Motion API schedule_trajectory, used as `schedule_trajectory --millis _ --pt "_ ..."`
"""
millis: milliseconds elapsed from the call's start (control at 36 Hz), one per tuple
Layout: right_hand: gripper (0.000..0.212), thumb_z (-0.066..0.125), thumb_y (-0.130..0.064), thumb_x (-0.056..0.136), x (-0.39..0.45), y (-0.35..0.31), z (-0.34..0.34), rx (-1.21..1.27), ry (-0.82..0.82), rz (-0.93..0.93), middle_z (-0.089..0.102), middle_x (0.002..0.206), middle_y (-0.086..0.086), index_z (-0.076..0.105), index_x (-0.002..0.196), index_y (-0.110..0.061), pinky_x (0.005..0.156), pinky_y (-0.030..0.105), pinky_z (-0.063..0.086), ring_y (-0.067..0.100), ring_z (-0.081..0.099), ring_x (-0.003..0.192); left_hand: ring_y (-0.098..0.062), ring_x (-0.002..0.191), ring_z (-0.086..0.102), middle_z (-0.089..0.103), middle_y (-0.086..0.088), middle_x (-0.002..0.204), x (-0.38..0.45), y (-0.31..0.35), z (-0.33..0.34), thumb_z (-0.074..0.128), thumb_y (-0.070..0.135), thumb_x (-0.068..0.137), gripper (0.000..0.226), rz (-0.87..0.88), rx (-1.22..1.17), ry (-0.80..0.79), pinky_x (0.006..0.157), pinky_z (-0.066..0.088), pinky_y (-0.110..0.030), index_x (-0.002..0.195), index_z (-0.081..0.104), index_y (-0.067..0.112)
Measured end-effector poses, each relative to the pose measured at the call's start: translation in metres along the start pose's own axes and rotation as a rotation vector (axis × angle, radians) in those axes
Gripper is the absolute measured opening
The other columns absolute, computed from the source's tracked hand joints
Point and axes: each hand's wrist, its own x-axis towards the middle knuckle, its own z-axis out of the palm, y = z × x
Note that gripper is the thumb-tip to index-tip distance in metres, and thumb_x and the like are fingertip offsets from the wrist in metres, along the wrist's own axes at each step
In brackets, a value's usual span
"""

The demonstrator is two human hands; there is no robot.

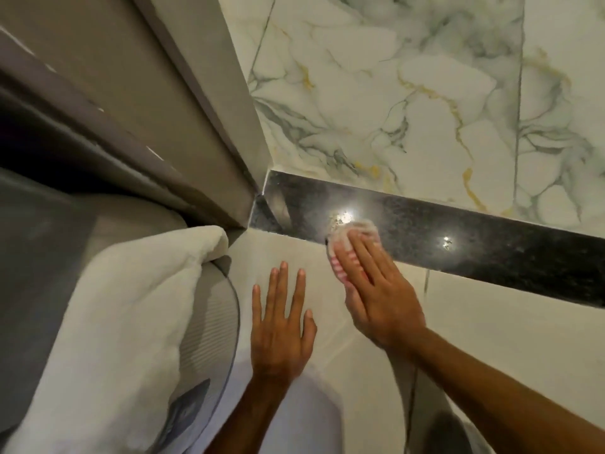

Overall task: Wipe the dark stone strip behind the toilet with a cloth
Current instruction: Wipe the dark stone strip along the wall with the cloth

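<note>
Cloth (352, 237), white with pink stripes, lies pressed flat under the right hand (376, 290) at the lower edge of the dark stone strip (458, 244). The upper part of the cloth is on the dark stone, and the lower part hangs over the pale tile (507, 339) below it. The fingers (363, 253) of the right hand are stretched out and lie close together on the cloth; they press on it and do not pinch it. The hand and cloth look a little blurred.

The left hand (281, 326) is flat on the pale tile, just beside the right hand and below the strip, not touching the cloth. Its fingers (278, 283) are spread apart and point up toward the strip.

The dark stone strip runs from the corner at the middle of the view to the right edge, between the marble wall tiles (409, 93) with grey and gold veins above and the pale tile below. It is polished and speckled, and two bright light spots shine on it, one just above the cloth and one more to the right.

At the left, a folded white towel (124, 309) lies over a round grey ribbed object (212, 322) whose kind I cannot tell. Behind them a grey frame (183, 109) meets the corner where the strip begins.
</note>
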Motion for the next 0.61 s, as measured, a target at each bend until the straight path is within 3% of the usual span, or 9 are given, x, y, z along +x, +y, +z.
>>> schedule_trajectory --millis 83,139,250,306,361,444,528,611 --pt "0.072 0.038 -0.044 0.112 -0.057 0.030 -0.010 -0.029 -0.029 0.053 0.004 0.188 -0.004 0.013 0.178 -0.028 0.136 0.050 0.034 0.017 0.004 0.175 -0.035 0.170 0.015 0.010 -0.013 0.184 0.002 0.001 0.000 0.034 0.043 0.110 0.072 -0.012 -0.035 -0.008 0.132 0.028 -0.067 0.176 0.015 0.019" --pt "0.071 0.034 -0.045 0.112 -0.059 0.044 -0.025 -0.011 -0.037 0.153 0.004 0.188 -0.003 0.013 0.178 -0.027 0.136 0.052 0.033 0.018 0.004 0.175 -0.034 0.170 0.012 0.007 -0.011 0.185 0.003 0.002 0.000 0.035 0.044 0.110 0.073 -0.019 -0.043 -0.002 0.133 0.026 -0.066 0.176 0.015 0.020" --pt "0.069 0.035 -0.037 0.116 0.009 0.026 -0.041 0.082 0.065 0.482 0.006 0.187 0.008 0.012 0.178 -0.016 0.142 0.051 0.021 0.028 0.007 0.174 -0.035 0.170 0.016 0.012 -0.013 0.184 0.001 0.001 0.000 0.035 0.044 0.110 0.071 -0.021 -0.036 -0.004 0.133 0.027 -0.065 0.175 0.019 0.019" --pt "0.069 0.030 -0.037 0.119 0.062 0.004 -0.039 0.066 0.067 0.518 -0.004 0.187 0.012 0.001 0.178 -0.014 0.144 0.050 0.008 0.030 -0.002 0.175 -0.035 0.169 0.019 0.018 -0.014 0.183 0.001 0.002 0.001 0.037 0.042 0.110 0.070 -0.043 -0.049 0.015 0.132 0.028 -0.065 0.174 0.024 0.017" --pt "0.071 0.024 -0.043 0.119 0.110 -0.022 -0.032 0.060 0.001 0.412 -0.013 0.186 0.012 -0.006 0.177 -0.015 0.144 0.049 0.002 0.031 -0.010 0.174 -0.035 0.168 0.021 0.023 -0.016 0.181 0.000 0.002 0.001 0.037 0.040 0.111 0.067 -0.083 -0.061 0.043 0.132 0.029 -0.065 0.172 0.029 0.014" --pt "0.071 0.024 -0.048 0.119 0.142 -0.060 -0.020 0.085 -0.108 0.067 -0.012 0.186 0.010 -0.005 0.178 -0.019 0.144 0.047 0.000 0.029 -0.011 0.174 -0.034 0.168 0.022 0.024 -0.019 0.180 -0.001 0.000 -0.001 0.036 0.039 0.111 0.067 -0.132 -0.071 0.061 0.134 0.027 -0.063 0.170 0.032 0.008" --pt "0.069 0.022 -0.049 0.118 0.117 -0.070 -0.011 0.088 -0.164 -0.178 -0.007 0.187 0.007 0.002 0.178 -0.021 0.145 0.047 0.005 0.026 -0.007 0.175 -0.034 0.168 0.023 0.024 -0.019 0.179 -0.002 0.000 -0.003 0.038 0.039 0.110 0.068 -0.139 -0.057 0.037 0.134 0.029 -0.062 0.170 0.033 0.007" --pt "0.067 0.019 -0.050 0.117 0.062 -0.046 -0.011 0.036 -0.189 -0.225 -0.005 0.187 0.001 0.005 0.178 -0.026 0.144 0.046 0.010 0.022 -0.005 0.175 -0.036 0.167 0.024 0.024 -0.020 0.179 0.000 0.001 -0.005 0.039 0.037 0.109 0.068 -0.138 -0.037 0.014 0.132 0.031 -0.064 0.170 0.033 0.007"
